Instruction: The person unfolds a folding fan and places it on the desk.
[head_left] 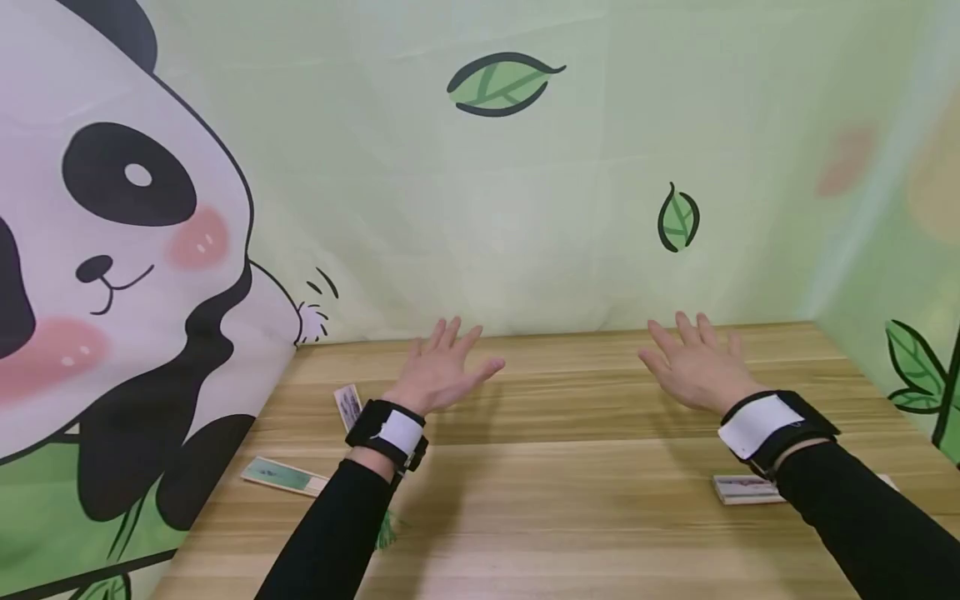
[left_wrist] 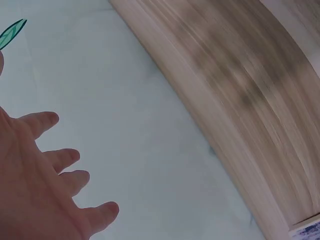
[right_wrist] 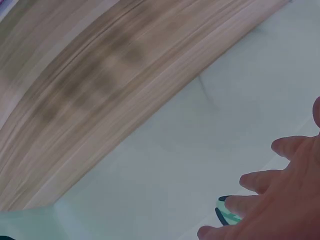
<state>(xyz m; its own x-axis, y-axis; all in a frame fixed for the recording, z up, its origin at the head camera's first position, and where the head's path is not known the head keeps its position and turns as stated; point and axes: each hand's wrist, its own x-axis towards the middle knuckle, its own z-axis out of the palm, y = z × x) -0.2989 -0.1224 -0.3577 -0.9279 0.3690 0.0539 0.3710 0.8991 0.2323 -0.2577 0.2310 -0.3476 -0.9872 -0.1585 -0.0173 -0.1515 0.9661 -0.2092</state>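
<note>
Both hands hover above a wooden table with fingers spread and nothing held. My left hand (head_left: 438,372) is over the table's left half, palm down, thumb pointing right. Nearest to it lies a small flat piece with a dark printed picture (head_left: 348,406), partly hidden by the wrist strap. A green flat strip like a bookmark (head_left: 281,476) lies closer on the left, its right end behind the sleeve; a green tassel (head_left: 386,532) shows past the arm. My right hand (head_left: 693,364) is over the right half. Below its wrist lies another flat printed piece (head_left: 746,489), partly covered by the forearm.
The wooden table (head_left: 555,492) ends at a pale green backdrop (head_left: 555,233) printed with leaves. A large panda picture (head_left: 217,325) covers the left wall. Black straps with white patches wrap both wrists.
</note>
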